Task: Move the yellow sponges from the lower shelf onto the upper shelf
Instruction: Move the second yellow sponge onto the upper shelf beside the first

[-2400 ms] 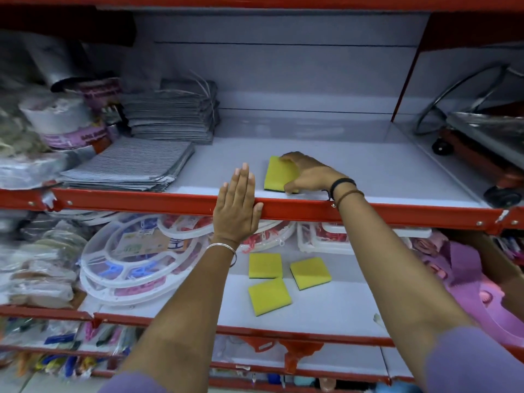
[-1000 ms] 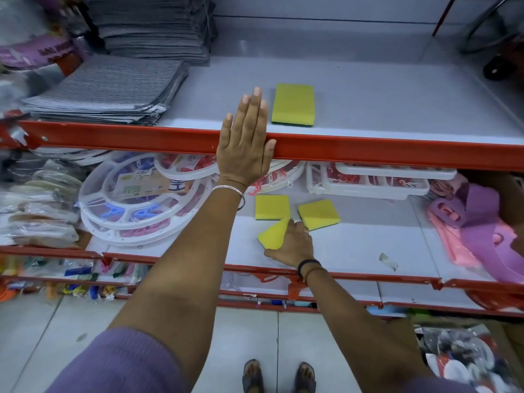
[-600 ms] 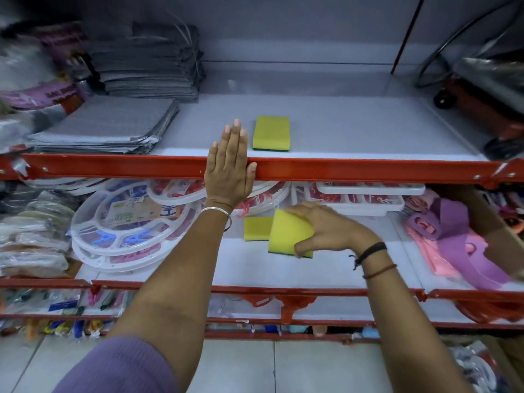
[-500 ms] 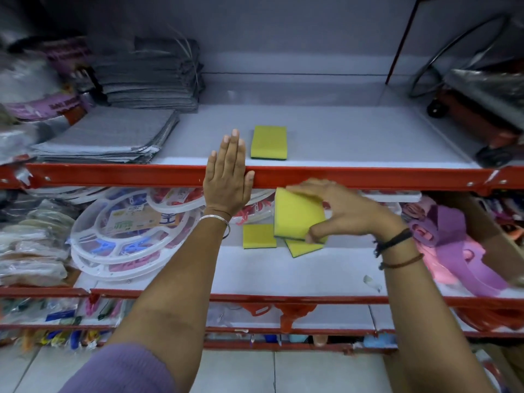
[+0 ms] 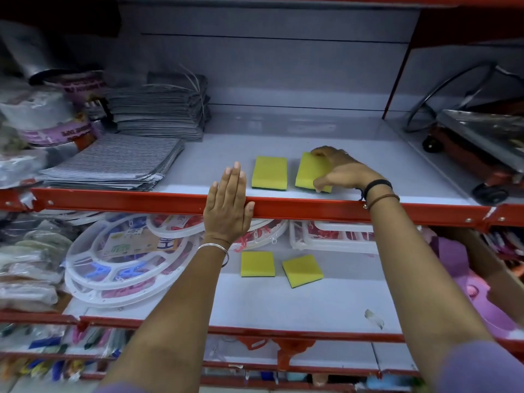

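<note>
Up from the lower shelf has come the right hand, its grip pinching a yellow sponge near the upper shelf's front edge, just beside another sponge. Two sponges lie below. Left hand rests flat, fingers together, on the red rail. Grey cloths sit left.

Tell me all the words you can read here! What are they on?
None can be read for sure.
Purple bands on the wrapped packs, upper shelf left: white print, too blurred.
Card label in the round white hanger, lower shelf: print and a green logo, too small.
Blue marks beside that label: look like letters, unclear.
Sponges: no print.
</note>
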